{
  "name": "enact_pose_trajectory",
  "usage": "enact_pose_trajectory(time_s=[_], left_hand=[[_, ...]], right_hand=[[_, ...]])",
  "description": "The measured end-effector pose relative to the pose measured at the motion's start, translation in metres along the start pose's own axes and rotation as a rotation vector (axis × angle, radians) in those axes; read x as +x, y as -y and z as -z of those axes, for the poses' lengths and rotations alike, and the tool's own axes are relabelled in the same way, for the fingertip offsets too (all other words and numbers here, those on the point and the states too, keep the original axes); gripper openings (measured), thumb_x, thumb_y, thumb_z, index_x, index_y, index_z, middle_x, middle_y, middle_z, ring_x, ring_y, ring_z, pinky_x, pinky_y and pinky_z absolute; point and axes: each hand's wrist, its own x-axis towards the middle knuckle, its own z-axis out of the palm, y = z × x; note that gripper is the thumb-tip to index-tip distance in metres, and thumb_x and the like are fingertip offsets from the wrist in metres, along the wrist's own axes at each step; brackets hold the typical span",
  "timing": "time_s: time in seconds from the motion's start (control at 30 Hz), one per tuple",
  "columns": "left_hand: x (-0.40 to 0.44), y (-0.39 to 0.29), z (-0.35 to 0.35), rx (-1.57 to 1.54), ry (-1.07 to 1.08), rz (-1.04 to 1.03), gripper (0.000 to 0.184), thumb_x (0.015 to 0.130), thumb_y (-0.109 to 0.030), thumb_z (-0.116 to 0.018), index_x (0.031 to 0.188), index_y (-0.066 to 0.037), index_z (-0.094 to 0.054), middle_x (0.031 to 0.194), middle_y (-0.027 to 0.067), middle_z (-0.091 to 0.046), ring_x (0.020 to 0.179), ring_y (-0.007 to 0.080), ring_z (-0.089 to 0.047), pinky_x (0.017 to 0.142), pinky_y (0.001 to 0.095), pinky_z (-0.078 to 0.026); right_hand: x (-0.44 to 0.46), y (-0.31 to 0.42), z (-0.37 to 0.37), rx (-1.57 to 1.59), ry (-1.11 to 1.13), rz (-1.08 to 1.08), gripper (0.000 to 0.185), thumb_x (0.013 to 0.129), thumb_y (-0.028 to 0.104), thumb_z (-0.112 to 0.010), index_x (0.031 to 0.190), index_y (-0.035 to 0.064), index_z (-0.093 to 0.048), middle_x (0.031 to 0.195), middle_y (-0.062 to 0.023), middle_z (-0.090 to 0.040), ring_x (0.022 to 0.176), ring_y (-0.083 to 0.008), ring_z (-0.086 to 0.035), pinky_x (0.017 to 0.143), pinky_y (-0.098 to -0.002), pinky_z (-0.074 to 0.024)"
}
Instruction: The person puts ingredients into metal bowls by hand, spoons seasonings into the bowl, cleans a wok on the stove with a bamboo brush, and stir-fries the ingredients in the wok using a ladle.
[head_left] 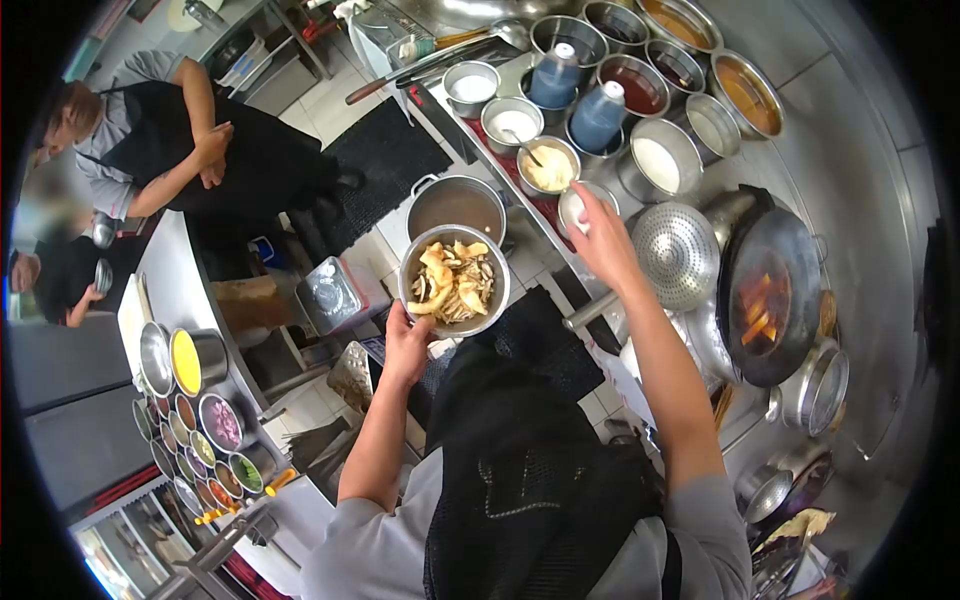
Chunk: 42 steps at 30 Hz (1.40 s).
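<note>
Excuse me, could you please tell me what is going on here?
A person's left hand holds a round silver metal bowl of mixed brown and yellow food pieces. The right hand is at a small round metal container with white contents; whether it touches them is unclear. A large round black wok holds orange pieces, and neither hand is on it.

Bright, fairly even light; glare on left steel counter (183, 262); strong fisheye bending, black corners; far-left patch blurred.
</note>
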Motion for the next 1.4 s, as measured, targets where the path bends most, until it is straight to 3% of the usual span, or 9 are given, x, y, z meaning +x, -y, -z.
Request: enact_pose_trajectory(time_s=[0.13, 0.2, 0.23, 0.43, 0.47, 0.57, 0.97, 1.23, 1.4], left_hand=[[0.047, -0.021, 0.018, 0.011, -0.018, 0.057, 0.036, 0.09, 0.006, -0.056, 0.126, -0.001, -0.052, 0.12, 0.011, -0.066, 0.103, 0.0201, -0.068, 0.086, 0.0362, -0.06], [0.068, -0.035, 0.019, -0.007, -0.001, 0.064, 0.038, 0.091, 0.004, -0.057, 0.128, -0.001, -0.051, 0.12, 0.0112, -0.066, 0.102, 0.0197, -0.068, 0.085, 0.0346, -0.06], [0.078, -0.041, 0.019, -0.015, -0.008, 0.066, 0.038, 0.091, 0.004, -0.057, 0.128, -0.001, -0.051, 0.12, 0.0112, -0.066, 0.102, 0.0197, -0.068, 0.085, 0.0346, -0.06], [0.124, -0.052, 0.024, 0.022, 0.015, 0.01, 0.026, 0.092, -0.002, -0.06, 0.117, 0.001, -0.052, 0.107, 0.0082, -0.064, 0.089, 0.0151, -0.065, 0.076, 0.0325, -0.06], [0.13, -0.055, 0.024, 0.019, 0.017, 0.012, 0.026, 0.092, -0.002, -0.06, 0.117, 0.001, -0.052, 0.107, 0.0082, -0.064, 0.089, 0.0151, -0.065, 0.076, 0.0325, -0.06], [0.143, -0.06, 0.021, 0.01, 0.031, 0.017, 0.027, 0.092, -0.003, -0.06, 0.118, 0.001, -0.052, 0.108, 0.0085, -0.064, 0.091, 0.0152, -0.065, 0.076, 0.0325, -0.06], [0.192, -0.093, -0.026, 0.023, 0.06, -0.065, 0.035, 0.095, 0.0, -0.056, 0.13, -0.001, -0.052, 0.118, 0.0088, -0.066, 0.094, 0.0147, -0.067, 0.076, 0.0318, -0.058], [0.208, -0.112, -0.075, 0.211, -0.006, -0.103, 0.028, 0.096, -0.004, -0.059, 0.123, -0.001, -0.053, 0.111, 0.0086, -0.066, 0.093, 0.0148, -0.067, 0.075, 0.0322, -0.061], [0.211, -0.099, -0.089, 0.164, 0.19, -0.019, 0.026, 0.096, -0.007, -0.061, 0.12, -0.002, -0.054, 0.109, 0.0063, -0.066, 0.094, 0.013, -0.065, 0.074, 0.0293, -0.059]], right_hand=[[0.105, -0.014, -0.058, 0.184, 0.14, -0.07, 0.045, 0.094, 0.012, -0.069, 0.137, 0.0059, -0.062, 0.105, -0.0184, -0.07, 0.095, -0.0355, -0.07, 0.085, -0.0425, -0.0548], [0.146, -0.02, -0.079, 0.208, -0.13, 0.192, 0.03, 0.097, 0.017, -0.067, 0.124, 0.0036, -0.071, 0.1, -0.0181, -0.072, 0.092, -0.0335, -0.07, 0.084, -0.0412, -0.0546], [0.164, -0.016, -0.083, 0.273, -0.14, 0.068, 0.024, 0.101, 0.02, -0.064, 0.112, 0.0015, -0.075, 0.104, -0.0182, -0.073, 0.092, -0.0332, -0.071, 0.082, -0.0401, -0.0548], [0.22, -0.015, -0.074, 0.188, -0.063, 0.014, 0.032, 0.106, 0.027, -0.056, 0.111, -0.0009, -0.071, 0.09, -0.0186, -0.073, 0.083, -0.0343, -0.072, 0.078, -0.0408, -0.0549], [0.221, -0.032, -0.077, 0.142, -0.088, 0.071, 0.036, 0.108, 0.033, -0.056, 0.115, 0.0006, -0.07, 0.083, -0.0085, -0.072, 0.073, -0.013, -0.066, 0.07, -0.0295, -0.055], [0.199, -0.033, -0.073, 0.302, -0.019, -0.15, 0.038, 0.109, 0.033, -0.051, 0.114, -0.0007, -0.069, 0.085, -0.012, -0.074, 0.073, -0.0201, -0.072, 0.069, -0.0352, -0.057], [0.163, -0.069, -0.058, 1.058, -0.217, -0.476, 0.04, 0.109, 0.033, -0.053, 0.126, -0.0035, -0.061, 0.097, -0.0135, -0.07, 0.075, -0.0156, -0.066, 0.069, -0.0334, -0.06], [0.143, -0.036, -0.002, 1.239, -0.243, -0.3, 0.037, 0.109, 0.031, -0.055, 0.125, -0.0022, -0.06, 0.095, -0.0127, -0.071, 0.074, -0.0155, -0.066, 0.064, -0.0333, -0.0573], [0.107, -0.059, 0.015, 0.942, -0.456, -0.421, 0.033, 0.11, 0.032, -0.052, 0.118, 0.0024, -0.064, 0.082, -0.0047, -0.063, 0.062, -0.009, -0.055, 0.054, -0.0269, -0.0522]])
